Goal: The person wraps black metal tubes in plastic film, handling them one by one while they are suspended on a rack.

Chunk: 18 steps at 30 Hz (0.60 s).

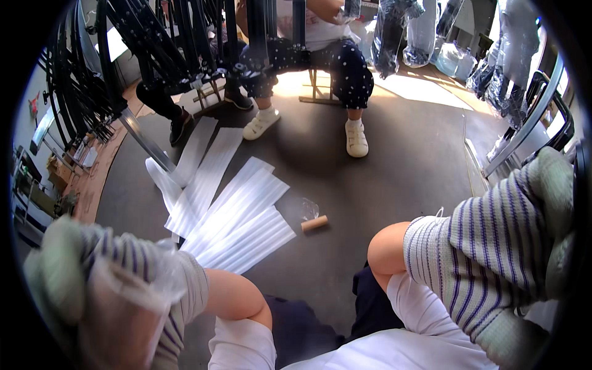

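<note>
My left hand [145, 265], in a grey-striped knit glove with pale green fingertips, is closed around a roll of clear stretch film [126, 308] at the lower left. A brownish core shows through the film, and the roll is somewhat blurred. On the far right my right hand [487, 253], gloved the same way, is raised with its fingers curled toward the picture's rim. Something dark [581, 179] lies at its fingers, but most of it is cut off, so I cannot make out what it is.
White foam strips [237, 209] fan out on the floor, beside a cardboard tube [315, 224] with a scrap of clear plastic [309, 208]. Black metal frames [148, 49] hang at the upper left; plastic-wrapped parts [422, 40] hang upper right. A person [308, 55] sits opposite.
</note>
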Each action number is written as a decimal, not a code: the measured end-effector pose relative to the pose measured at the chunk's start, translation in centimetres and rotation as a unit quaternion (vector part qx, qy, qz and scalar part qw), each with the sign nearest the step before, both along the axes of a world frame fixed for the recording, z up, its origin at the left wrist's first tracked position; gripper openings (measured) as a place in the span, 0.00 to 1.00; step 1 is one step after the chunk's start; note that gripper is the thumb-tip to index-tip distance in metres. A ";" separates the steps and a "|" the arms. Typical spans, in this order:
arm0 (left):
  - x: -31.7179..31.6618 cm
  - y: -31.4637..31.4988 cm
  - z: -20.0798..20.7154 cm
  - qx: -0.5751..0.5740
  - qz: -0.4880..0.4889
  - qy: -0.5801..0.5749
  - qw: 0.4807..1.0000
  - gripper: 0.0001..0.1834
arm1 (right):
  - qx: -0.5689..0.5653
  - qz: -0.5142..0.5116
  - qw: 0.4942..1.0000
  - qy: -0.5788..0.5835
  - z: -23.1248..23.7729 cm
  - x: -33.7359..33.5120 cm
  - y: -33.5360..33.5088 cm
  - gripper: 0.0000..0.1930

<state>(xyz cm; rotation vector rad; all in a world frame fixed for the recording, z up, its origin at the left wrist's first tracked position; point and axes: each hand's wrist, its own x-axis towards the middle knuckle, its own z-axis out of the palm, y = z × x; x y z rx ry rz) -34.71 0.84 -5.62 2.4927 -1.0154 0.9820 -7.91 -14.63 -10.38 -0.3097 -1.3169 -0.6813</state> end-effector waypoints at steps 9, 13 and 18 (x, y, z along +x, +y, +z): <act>4.1 -2.4 -3.8 -0.141 -0.066 0.007 0.988 0.23 | 0.005 0.011 1.000 -0.006 -1.2 -0.5 -0.2 0.08; 6.8 -3.1 -5.5 -0.174 -0.112 0.015 0.978 0.23 | 0.008 0.011 1.000 -0.005 -1.9 -0.3 -0.1 0.08; 8.4 -3.6 -6.5 -0.203 -0.107 0.001 0.973 0.24 | -0.009 0.016 1.000 0.012 -1.8 0.3 0.3 0.09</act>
